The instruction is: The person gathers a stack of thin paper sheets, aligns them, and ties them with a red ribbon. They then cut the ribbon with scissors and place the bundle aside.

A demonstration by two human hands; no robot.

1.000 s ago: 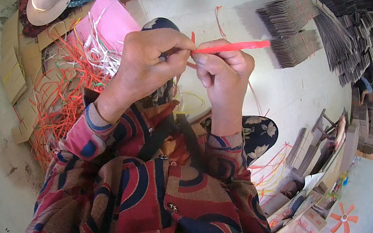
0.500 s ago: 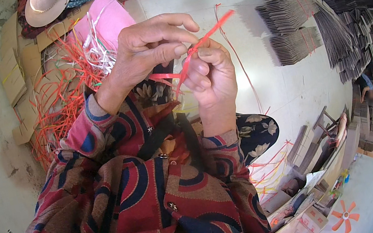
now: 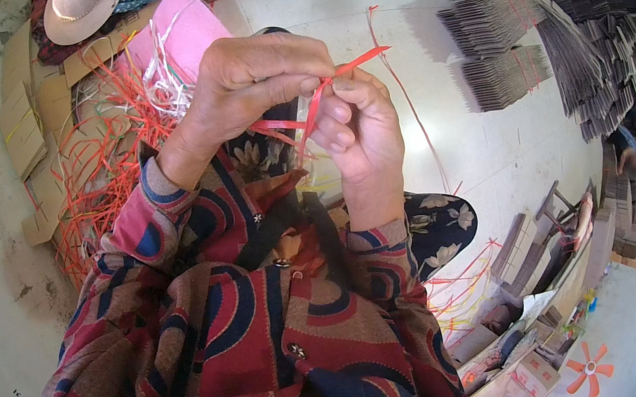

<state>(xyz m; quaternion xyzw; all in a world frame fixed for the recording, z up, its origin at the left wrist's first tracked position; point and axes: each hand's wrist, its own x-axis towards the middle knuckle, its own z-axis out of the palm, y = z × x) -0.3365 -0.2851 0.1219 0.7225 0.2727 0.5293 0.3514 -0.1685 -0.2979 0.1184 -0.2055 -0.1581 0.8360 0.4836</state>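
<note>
A flat red plastic strap [image 3: 313,112] runs between my two hands, crossing over itself at my fingertips. My left hand [image 3: 251,83] pinches it between thumb and fingers near the crossing. My right hand [image 3: 359,119] grips it just to the right, thumb on top and the other fingers curled below. One pointed end sticks out to the right past my right thumb, while other lengths hang down and run left under my left wrist. Whether the crossing is a tight knot, I cannot tell.
A tangled heap of red and white straps [image 3: 104,168] lies at the left beside a pink sheet [image 3: 193,29]. A pale hat [image 3: 81,11] rests at the far left. Bundled cardboard stacks [image 3: 500,47] stand at the right. Another person [image 3: 627,148] is at the far right edge.
The strap's free end has swung downward and now points more nearly level to the right. My left fingers have come down and closed onto the strap at the crossing.
</note>
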